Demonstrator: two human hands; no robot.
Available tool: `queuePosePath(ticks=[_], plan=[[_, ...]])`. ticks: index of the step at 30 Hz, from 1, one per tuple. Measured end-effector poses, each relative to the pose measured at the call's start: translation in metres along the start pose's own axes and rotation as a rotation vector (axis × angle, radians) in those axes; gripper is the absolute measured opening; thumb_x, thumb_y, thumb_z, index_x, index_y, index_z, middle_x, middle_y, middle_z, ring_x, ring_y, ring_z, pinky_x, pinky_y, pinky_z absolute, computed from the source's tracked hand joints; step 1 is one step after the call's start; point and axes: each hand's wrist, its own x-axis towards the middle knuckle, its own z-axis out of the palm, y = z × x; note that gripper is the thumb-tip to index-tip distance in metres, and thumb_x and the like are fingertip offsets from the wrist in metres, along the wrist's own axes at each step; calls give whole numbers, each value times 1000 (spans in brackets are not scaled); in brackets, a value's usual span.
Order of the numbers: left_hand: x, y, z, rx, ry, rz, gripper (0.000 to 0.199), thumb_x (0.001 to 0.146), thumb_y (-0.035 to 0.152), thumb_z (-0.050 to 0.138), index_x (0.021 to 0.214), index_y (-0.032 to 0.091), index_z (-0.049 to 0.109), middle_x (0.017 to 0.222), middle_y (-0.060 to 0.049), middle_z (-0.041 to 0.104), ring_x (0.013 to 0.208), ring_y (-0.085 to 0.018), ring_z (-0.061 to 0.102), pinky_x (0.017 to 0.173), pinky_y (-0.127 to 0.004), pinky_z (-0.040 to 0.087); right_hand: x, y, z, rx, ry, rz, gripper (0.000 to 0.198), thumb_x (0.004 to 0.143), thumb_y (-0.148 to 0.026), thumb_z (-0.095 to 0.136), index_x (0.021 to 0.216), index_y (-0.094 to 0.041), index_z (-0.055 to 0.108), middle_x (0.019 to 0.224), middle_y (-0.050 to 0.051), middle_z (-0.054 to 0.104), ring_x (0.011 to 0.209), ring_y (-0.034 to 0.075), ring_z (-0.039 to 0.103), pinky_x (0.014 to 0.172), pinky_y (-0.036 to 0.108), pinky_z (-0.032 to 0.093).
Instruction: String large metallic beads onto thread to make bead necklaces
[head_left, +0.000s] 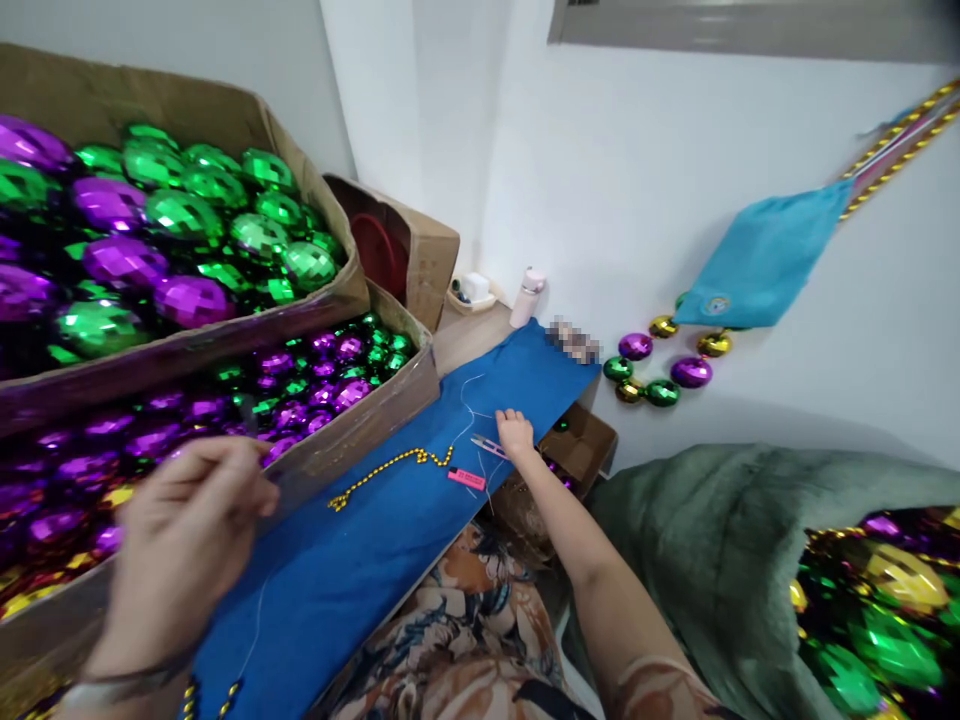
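My left hand [199, 530] is raised at the lower left, in front of a box of beads. Its fingers are pinched together, and what they hold, if anything, I cannot make out. My right hand [516, 434] is closed over the far part of the blue cloth [315, 590], with a thin white thread [482, 413] running to its fingertips. Just beside it lie thread snips [489, 446] with pink handles. A pink lighter [466, 479] rests nearer me. A strand of small gold beads [386, 465] stretches across the cloth. Another thread [259, 620] leads down to more gold beads [229, 700].
Cardboard boxes of shiny purple and green beads [184, 215] and smaller beads [300, 385] line the left. A pale bottle [528, 297] stands at the far end. On the right is a green sack [697, 540] of beads. A turquoise pouch [772, 255] hangs on the wall.
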Motion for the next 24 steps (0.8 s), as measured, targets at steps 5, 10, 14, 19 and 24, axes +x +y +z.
queuePosePath(ticks=[5,10,14,19,24], plan=[[-57,-62,20,-331,-145,-518,30,64,41,79,76,17,65,64,2,56,55,-8,48,58,-25,51,7,-3,-4,1,-10,-25,29,92,-34,57,111,-13,58,113,8,59,102,20,58,89,41,48],[-84,-88,8,-489,5,-674,31,61,37,82,74,14,66,58,6,44,45,-2,26,39,-13,23,4,-11,-23,111,36,-53,17,91,-11,48,99,-5,62,101,20,63,103,28,59,84,46,48],[-96,-94,-3,-558,41,-731,32,61,37,82,77,14,66,51,10,28,43,-2,16,38,-14,15,-19,-41,-51,292,103,-131,24,93,-14,41,112,-10,56,105,18,62,98,24,62,83,40,50],[-108,-88,-5,-657,74,-736,31,64,37,82,78,14,67,51,10,25,44,-2,15,38,-14,14,-110,-116,-79,1178,85,-369,20,96,-37,45,104,-18,50,94,5,64,79,14,67,72,28,55],[-120,-73,-4,-721,79,-698,30,69,36,79,85,12,68,53,9,26,46,-3,18,39,-15,19,-175,-169,-82,1541,71,-623,6,91,-25,57,94,-21,54,98,5,66,88,15,68,78,32,57]])
